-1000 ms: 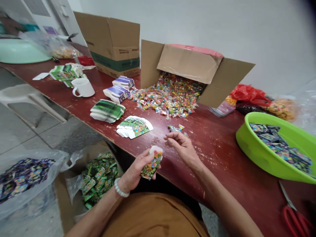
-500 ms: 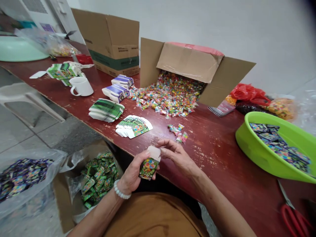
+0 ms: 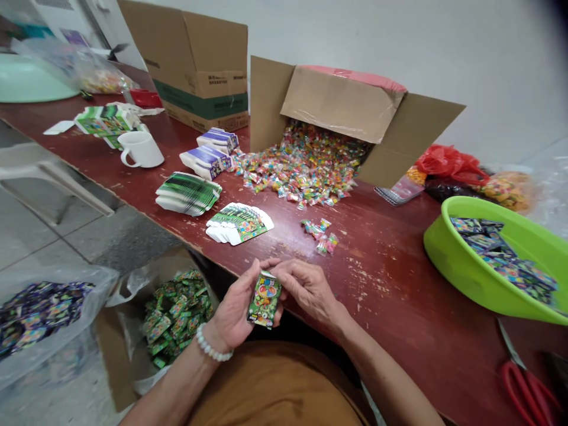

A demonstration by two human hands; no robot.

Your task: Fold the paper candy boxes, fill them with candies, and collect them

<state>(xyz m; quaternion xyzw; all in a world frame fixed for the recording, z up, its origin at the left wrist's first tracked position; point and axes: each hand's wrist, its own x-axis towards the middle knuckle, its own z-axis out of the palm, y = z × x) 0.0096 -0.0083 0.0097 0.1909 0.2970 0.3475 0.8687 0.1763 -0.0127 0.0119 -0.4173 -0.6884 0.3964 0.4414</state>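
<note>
My left hand (image 3: 237, 307) is wrapped round a small green printed candy box (image 3: 265, 300), held upright just off the table's front edge. At the top of this box, my right hand (image 3: 308, 290) presses its bent fingers against the folded-down flap; some fingertips are hidden behind the box. On the table beyond lie a few loose wrapped candies (image 3: 322, 234). A fanned stack of flat green cartons (image 3: 242, 223) rests to their left, with a second green stack (image 3: 189, 193) behind it. A cardboard box (image 3: 341, 106) on its side spills a heap of wrapped candies (image 3: 306, 168).
A green basin (image 3: 437, 248) with dark packets stands right, scissors (image 3: 528, 384) near the front. Left are a white mug (image 3: 141, 149), purple cartons (image 3: 206, 161) and a tall cardboard box (image 3: 204, 65). On the floor, an open carton (image 3: 109, 355) holds green boxes beside a plastic bag (image 3: 95, 284).
The candy box's white top flap, which stood raised, is now folded down. My right hand has moved in against the top of the box.
</note>
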